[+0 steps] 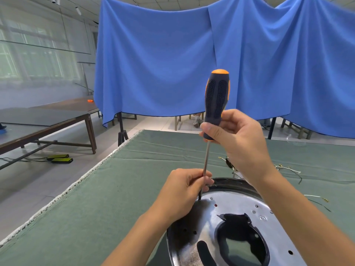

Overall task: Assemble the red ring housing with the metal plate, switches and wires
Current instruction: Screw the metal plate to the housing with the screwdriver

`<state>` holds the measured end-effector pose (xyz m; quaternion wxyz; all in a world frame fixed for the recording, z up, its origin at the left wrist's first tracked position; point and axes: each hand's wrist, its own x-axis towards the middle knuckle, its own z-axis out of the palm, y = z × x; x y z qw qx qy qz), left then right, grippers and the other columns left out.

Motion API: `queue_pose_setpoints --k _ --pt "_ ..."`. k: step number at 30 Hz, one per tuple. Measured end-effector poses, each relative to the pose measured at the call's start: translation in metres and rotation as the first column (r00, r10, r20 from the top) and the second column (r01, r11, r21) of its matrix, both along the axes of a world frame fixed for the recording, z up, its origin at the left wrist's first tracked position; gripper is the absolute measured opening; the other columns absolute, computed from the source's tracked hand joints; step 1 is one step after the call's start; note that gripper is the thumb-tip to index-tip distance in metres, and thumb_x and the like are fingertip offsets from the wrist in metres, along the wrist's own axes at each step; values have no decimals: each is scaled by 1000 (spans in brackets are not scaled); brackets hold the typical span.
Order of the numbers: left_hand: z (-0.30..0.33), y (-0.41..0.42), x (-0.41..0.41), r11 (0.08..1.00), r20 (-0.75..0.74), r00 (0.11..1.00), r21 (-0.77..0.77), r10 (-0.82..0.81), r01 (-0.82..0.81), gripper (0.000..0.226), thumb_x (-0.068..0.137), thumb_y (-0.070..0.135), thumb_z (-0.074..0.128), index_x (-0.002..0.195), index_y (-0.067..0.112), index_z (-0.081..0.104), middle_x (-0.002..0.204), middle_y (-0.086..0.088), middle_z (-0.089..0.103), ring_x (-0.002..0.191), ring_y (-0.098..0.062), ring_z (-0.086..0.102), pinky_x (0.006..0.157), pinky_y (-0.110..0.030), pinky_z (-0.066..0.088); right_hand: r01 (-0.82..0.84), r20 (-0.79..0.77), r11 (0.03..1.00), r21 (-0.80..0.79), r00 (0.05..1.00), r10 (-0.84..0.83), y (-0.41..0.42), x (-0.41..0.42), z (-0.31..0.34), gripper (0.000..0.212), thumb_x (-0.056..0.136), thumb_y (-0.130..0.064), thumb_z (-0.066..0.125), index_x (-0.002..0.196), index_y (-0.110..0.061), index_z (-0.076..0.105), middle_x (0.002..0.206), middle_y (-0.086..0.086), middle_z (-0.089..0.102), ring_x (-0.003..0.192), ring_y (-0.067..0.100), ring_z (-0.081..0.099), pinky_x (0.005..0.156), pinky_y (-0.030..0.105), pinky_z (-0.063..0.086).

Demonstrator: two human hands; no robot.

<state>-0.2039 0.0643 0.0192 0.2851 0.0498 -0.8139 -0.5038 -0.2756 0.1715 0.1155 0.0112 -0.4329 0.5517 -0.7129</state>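
**Screwdriver stands near upright, tip at the plate's rim directly below the upper grip**

The right hand (236, 135) holds the screwdriver (215, 104) with its fingers wrapped round the lower end of the black-and-orange handle, most of which stands free above the grip. From that grip the steel shaft runs almost straight down, leaning slightly left, to the left hand (184, 189), whose fingertips pinch the shaft just above its tip and steady it. The tip meets the metal plate (230, 206) at its far-left edge, just below the lower grip; whether a screw sits under it cannot be told.

The plate lies on the green-covered desk (107, 198), below and to the right of the left hand, with a dark rim round its far side. Loose wires (288, 167) lie on the desk beyond the right wrist, well apart from the tip.

The coming turn likely depends on the shaft's long axis staying square to the plate, with the right hand twisting and the nearer left hand guiding.
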Motion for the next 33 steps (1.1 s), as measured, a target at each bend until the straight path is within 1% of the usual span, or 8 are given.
queue_pose_setpoints --k 4,7,10,13,17,23,29,33 --pt "1 1 0 999 30 999 -50 13 -11 15 91 10 57 95 8 71 87 -3 75 81 -18 71 82 -40 55 115 -1 993 16 993 -115 -2 0 -2 28 70 -21 79 84 -16 55 79 2 65 73 17 61 74 37 54" --pt "2 2 2 998 38 999 -64 28 -25 16 93 9 55 97 9 71 87 -1 75 80 -10 71 82 -37 56 2 -57 999 34 998 0 2 1 -4 16 83 -22 70 95 -14 64 85 0 69 80 13 65 76 28 54" --pt "3 1 2 997 46 998 -63 37 -34 16 93 10 55 96 9 71 85 0 75 79 -14 70 81 -39 55 -75 -47 997 32 996 76 6 0 -3 12 88 -8 62 98 -12 66 91 9 73 83 16 69 78 24 56" --pt "2 1 2 997 65 997 -63 40 -36 14 92 12 58 92 9 72 82 0 75 80 -18 70 82 -42 54 57 -39 998 18 998 -56 2 0 -1 19 75 -10 76 87 -15 62 78 0 72 71 16 68 71 29 57" --pt "2 1 1 997 73 997 -75 37 -32 14 91 13 60 93 8 73 81 1 75 79 -14 70 81 -37 55 188 -31 980 72 982 -186 -2 1 -3 29 70 -22 82 82 -18 55 78 2 67 71 19 61 73 39 54" --pt "3 -1 1 1000 76 997 -26 10 -8 16 93 10 57 99 7 71 84 -3 75 75 -5 69 77 -21 55 -107 11 993 43 994 107 7 1 -3 17 89 0 59 104 -5 66 90 6 73 81 13 69 79 24 56" --pt "3 1 2 1000 87 996 -29 13 -10 16 91 10 58 100 9 72 84 -1 75 78 -4 70 79 -20 55 170 -6 984 57 985 -170 1 2 -4 26 71 -16 81 83 -16 58 81 5 70 77 26 67 71 36 57" --pt "4 1 2 1000 97 995 -21 10 -8 16 91 10 59 100 10 72 83 -1 75 79 -6 70 82 -26 55 -32 -17 997 70 999 33 4 2 -5 13 87 -12 65 98 -19 63 97 6 71 92 21 68 83 31 56"
